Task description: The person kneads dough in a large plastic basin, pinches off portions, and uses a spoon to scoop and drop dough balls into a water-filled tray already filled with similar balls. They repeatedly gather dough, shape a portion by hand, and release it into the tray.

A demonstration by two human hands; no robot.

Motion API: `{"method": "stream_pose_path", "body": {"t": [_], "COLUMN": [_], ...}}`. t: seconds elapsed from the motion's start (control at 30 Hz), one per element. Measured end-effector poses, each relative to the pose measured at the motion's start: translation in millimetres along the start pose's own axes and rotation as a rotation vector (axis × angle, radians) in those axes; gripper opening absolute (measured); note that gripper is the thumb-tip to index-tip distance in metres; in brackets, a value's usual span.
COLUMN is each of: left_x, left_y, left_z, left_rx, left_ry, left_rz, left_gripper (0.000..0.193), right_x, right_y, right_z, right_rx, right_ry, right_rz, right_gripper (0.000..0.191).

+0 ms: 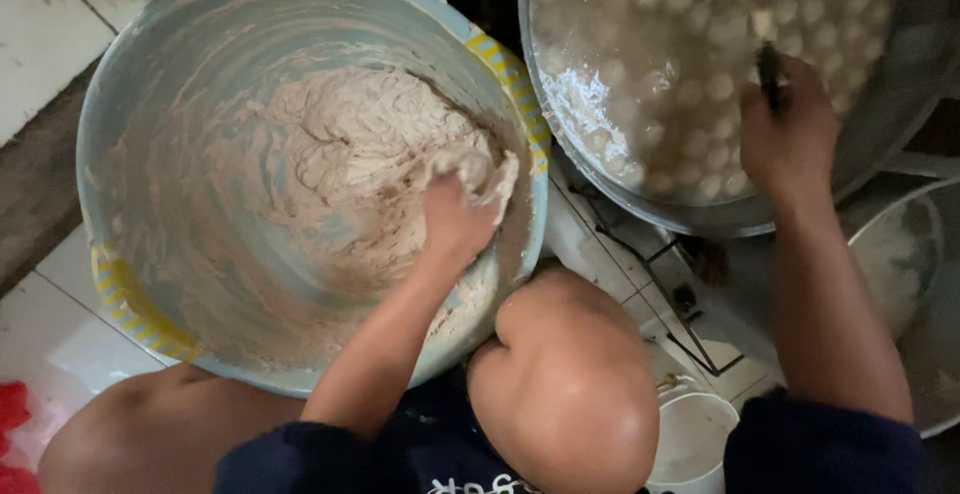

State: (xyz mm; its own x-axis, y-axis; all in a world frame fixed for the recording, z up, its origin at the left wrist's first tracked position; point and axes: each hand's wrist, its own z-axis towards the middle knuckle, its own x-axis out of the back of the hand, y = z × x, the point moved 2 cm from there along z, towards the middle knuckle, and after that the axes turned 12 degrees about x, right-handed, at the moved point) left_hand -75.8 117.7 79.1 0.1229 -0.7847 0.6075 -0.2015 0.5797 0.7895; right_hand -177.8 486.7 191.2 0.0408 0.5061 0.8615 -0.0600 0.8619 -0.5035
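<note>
A large pale-blue basin (140,104) with yellow rim patches holds a grey-beige paste (350,144). My left hand (455,219) is sunk in the paste at the basin's right side, fingers closed around a lump of it. To the right, a big metal pot (880,124) holds cloudy water with several pale round balls (690,74) floating in it. Over the pot's near right part, my right hand (790,139) grips the dark handle of a utensil (770,74); its working end is hidden.
My bare knees (565,384) sit between basin and pot. A small white cup (690,439) stands by my right knee. Another metal vessel (920,284) is at the right edge. White tiled floor (40,34) lies left, with red material (12,424) at the bottom left.
</note>
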Motion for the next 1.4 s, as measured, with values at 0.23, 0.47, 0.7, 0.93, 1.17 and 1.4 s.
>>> {"method": "stream_pose_path", "body": {"t": [0.23,0.47,0.7,0.93,1.17,1.4], "left_x": [22.9,18.2,24.3,30.0,18.5,17.9], "left_y": [62.5,58.5,46.0,39.2,30.5,43.6], "left_z": [8.3,7.9,19.5,19.9,11.1,7.5], "left_rx": [-0.066,-0.156,0.126,0.052,0.048,0.09], "left_ry": [-0.12,-0.092,-0.194,0.142,0.005,-0.065], "left_rz": [-0.095,-0.094,0.079,0.11,-0.14,-0.163], "left_gripper": [0.019,0.013,0.03,0.052,0.016,0.024], "right_x": [-1.1,-18.6,-27.9,-16.3,-14.9,-19.1], "right_y": [-111.2,-190.1,-187.5,-150.0,-145.1,-174.4], "right_z": [-64.5,-76.4,-66.9,-41.5,-27.1,-62.0], "right_rx": [-0.282,0.185,-0.266,-0.095,0.083,-0.223], "right_ry": [-0.532,-0.534,-0.819,-0.496,-0.364,-0.69], "right_rz": [0.592,0.497,0.686,0.412,0.209,0.331], "right_gripper": [0.022,0.046,0.047,0.048,0.042,0.049]}}
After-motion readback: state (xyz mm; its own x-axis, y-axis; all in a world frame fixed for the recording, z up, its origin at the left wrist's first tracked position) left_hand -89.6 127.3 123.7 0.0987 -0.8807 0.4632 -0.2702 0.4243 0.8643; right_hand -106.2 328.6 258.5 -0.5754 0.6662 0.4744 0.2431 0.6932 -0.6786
